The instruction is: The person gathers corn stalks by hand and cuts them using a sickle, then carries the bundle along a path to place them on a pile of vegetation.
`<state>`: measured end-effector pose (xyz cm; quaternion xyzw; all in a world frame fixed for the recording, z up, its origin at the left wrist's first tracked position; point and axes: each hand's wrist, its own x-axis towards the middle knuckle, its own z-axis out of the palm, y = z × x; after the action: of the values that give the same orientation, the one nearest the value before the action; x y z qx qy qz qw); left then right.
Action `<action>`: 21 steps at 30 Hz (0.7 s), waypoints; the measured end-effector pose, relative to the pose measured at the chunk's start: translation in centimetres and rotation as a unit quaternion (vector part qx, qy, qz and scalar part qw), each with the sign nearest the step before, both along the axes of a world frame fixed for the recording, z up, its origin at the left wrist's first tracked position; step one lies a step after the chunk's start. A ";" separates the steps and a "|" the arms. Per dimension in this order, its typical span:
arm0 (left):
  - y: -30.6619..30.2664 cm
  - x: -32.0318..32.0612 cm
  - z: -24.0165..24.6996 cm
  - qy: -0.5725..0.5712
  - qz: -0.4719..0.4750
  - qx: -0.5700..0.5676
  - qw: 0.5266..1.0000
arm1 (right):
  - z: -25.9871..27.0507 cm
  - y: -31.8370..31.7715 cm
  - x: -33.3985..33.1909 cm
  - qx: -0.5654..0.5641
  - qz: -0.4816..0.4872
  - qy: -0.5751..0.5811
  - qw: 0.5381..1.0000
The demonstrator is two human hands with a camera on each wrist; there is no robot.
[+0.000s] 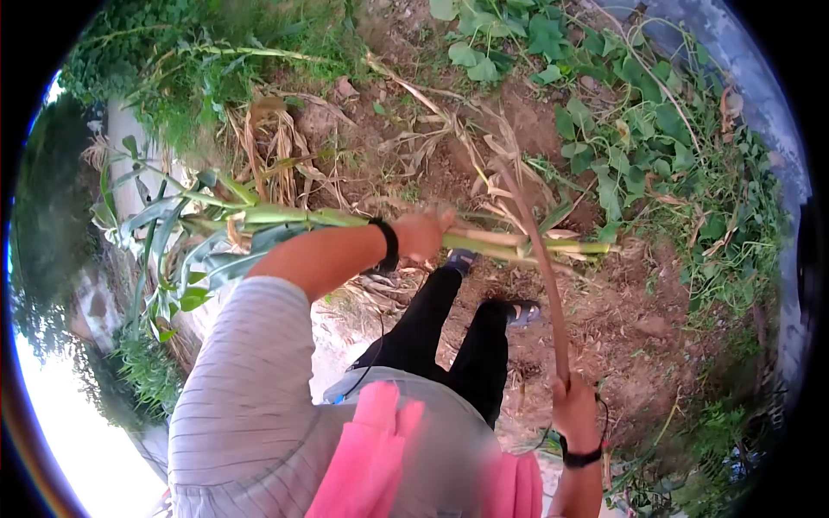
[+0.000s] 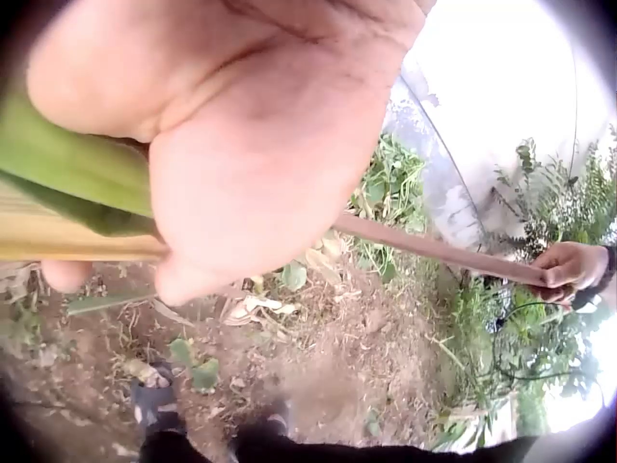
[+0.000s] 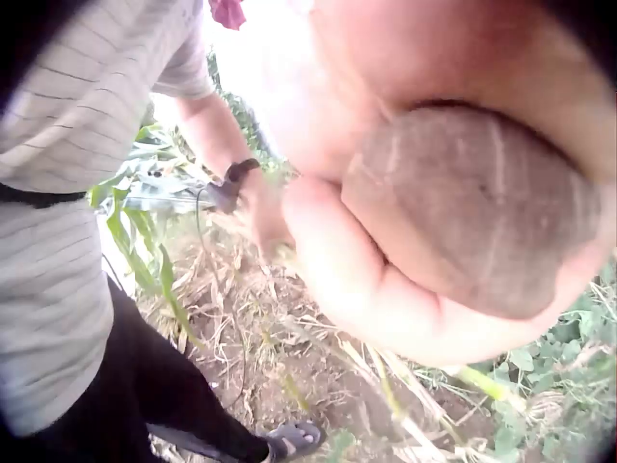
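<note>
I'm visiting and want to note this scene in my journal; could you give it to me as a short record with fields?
Place: outdoors, on bare soil
Left hand: grips long green stalks
Right hand: grips one end of a wooden pole
Pole's far end: too unclear to say whether a tool head is fitted
Wrists: a black band on each
Clothing: striped top, black trousers, sandals
Nearby: dry leaves, leafy green vines

Light grey shirt [image 1: 246, 388], thin dark stripes; black trousers [image 1: 432, 332]; dark wristbands [image 1: 385, 246] – grey sandals [image 1: 523, 312].
</note>
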<state>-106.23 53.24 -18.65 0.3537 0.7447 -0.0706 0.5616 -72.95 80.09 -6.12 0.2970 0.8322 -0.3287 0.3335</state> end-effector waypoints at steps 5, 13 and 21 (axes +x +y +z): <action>1.4 -2.4 -7.1 0.059 -0.174 -0.055 0.981 | 1.6 -0.9 4.4 -0.006 -0.028 -0.038 0.999; 7.3 -5.2 -16.5 0.027 -0.064 -0.088 0.994 | -1.9 -3.9 11.7 -0.083 -0.144 -0.057 0.984; 9.3 -5.0 -21.9 -0.042 -0.126 -0.130 0.983 | -3.4 -4.7 11.1 -0.122 -0.161 -0.036 0.979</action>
<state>-111.27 62.51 -40.58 0.3716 0.6543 -0.2220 0.6201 -61.89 75.34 -9.50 0.3958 0.7146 -0.4661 0.3398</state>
